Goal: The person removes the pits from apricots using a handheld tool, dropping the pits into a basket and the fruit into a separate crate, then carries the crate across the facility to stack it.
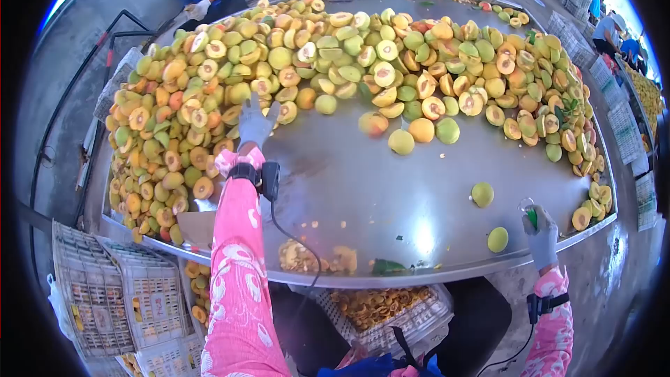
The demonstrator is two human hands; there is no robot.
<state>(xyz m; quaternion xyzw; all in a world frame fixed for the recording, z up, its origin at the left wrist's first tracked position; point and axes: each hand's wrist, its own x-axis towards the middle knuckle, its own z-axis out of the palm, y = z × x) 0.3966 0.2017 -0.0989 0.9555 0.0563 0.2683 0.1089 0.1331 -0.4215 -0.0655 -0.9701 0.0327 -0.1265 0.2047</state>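
Observation:
My left hand point(257, 124), in a grey glove, reaches to the near edge of the big heap of halved and whole fruit point(279, 59); its fingers are spread and nothing shows in them. At the table's right front edge, my gloved right hand point(541, 236) is closed on a small green-handled tool point(532, 218) with a metal loop at its tip. Two green fruits, an upper one point(482, 194) and a lower one point(497, 239), lie to the left of that hand. Several whole fruits point(421, 130) sit along the heap's front.
The metal table point(363, 202) has a raised rim. A crate of fruit pieces point(380, 307) stands below its front edge, between my legs. Stacked crates point(150, 293) are at the lower left. Co-workers' gloved hands point(198, 9) show beyond the far side.

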